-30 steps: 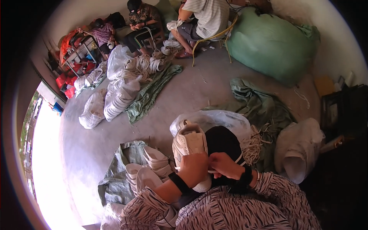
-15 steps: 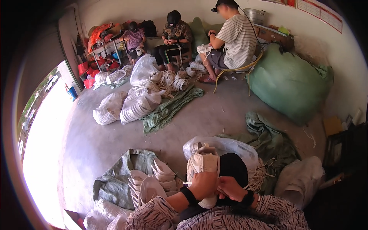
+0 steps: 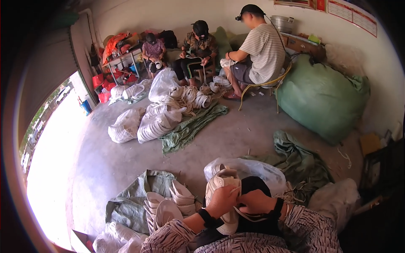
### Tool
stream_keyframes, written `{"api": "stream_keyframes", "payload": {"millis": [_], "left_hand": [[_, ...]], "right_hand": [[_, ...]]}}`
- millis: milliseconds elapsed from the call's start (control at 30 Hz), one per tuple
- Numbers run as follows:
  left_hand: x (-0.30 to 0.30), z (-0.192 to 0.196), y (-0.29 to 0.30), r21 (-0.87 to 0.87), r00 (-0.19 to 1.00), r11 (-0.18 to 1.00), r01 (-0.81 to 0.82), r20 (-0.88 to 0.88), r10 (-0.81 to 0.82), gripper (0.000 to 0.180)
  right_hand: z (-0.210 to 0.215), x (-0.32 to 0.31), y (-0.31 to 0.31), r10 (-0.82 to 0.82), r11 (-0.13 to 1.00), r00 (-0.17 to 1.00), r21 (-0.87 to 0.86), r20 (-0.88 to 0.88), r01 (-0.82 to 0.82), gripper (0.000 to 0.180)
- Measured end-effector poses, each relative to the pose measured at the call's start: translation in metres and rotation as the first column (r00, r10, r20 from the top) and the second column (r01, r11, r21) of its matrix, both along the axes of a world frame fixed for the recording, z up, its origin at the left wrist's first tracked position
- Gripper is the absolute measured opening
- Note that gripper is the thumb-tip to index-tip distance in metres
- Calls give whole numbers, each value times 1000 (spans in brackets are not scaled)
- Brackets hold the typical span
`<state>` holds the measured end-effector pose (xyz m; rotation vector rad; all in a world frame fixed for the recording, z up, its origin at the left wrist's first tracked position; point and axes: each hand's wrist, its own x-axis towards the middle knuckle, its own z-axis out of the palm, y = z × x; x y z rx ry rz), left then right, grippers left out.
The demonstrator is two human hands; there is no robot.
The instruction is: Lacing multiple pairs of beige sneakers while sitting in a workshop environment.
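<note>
Where the two hands meet: a pale beige shoe (image 3: 213,185) rests on the dark lap (image 3: 253,232), toe toward the body, collar away from it.
Left hand (image 3: 221,200): thumb and forefinger are brought together over the shoe's upper, apparently pinching a pale lace (image 3: 252,218); the grip leaves little or no gap.
Right hand (image 3: 257,202): fingers bend inward beside the shoe; the tips are hidden, so whether this grip has hold of the lace cannot be told.
Change at the shoe: compared with half a second ago, the left fingertips sit higher, nearer the collar, and a curve of lace shows below the right hand; handling of the lace appears to be under way, with a length of it loose.
Change beyond: the co-worker in the patterned jacket (image 3: 206,44) now has both hands apart, a pale strand between them.
Surface: the lap, not a bench, carries the shoe; nearby are stacked pale shoe parts (image 3: 168,211) on green woven sheeting (image 3: 126,206) and a clear plastic bag (image 3: 272,179).
Room: on the grey concrete floor (image 3: 190,158) lie white bags (image 3: 160,122) and a bulging green sack (image 3: 318,99); a seated co-worker in stripes (image 3: 268,52) is near the sack, and a cluttered bench (image 3: 122,58) stands at the rear left, beyond a bright doorway (image 3: 59,156).
</note>
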<state>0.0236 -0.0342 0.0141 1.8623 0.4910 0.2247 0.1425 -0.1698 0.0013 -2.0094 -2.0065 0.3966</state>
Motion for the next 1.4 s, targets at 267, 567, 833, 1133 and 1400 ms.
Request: {"api": "stream_keyframes", "payload": {"millis": [267,567,833,1133,1400], "left_hand": [[18,-17,15,619,763,452,642,-460,-454,19],[57,46,4,103,360,498,861,-815,-453,15],[59,25,12,71,398,587,806,-800,-449,15],[58,29,10,44,372,583,811,-808,-457,13],[28,9,19,87,820,875,476,-404,-406,15]], "right_hand": [[-13,-6,-11,-27,992,997,123,-75,36,20],[-21,-15,-9,-30,950,992,306,-125,67,9],[-20,-6,-9,3,945,993,324,-115,34,12],[-19,-17,-9,-83,937,988,328,-132,123,6],[-17,-14,-20,-220,943,965,220,-144,248,14]]}}
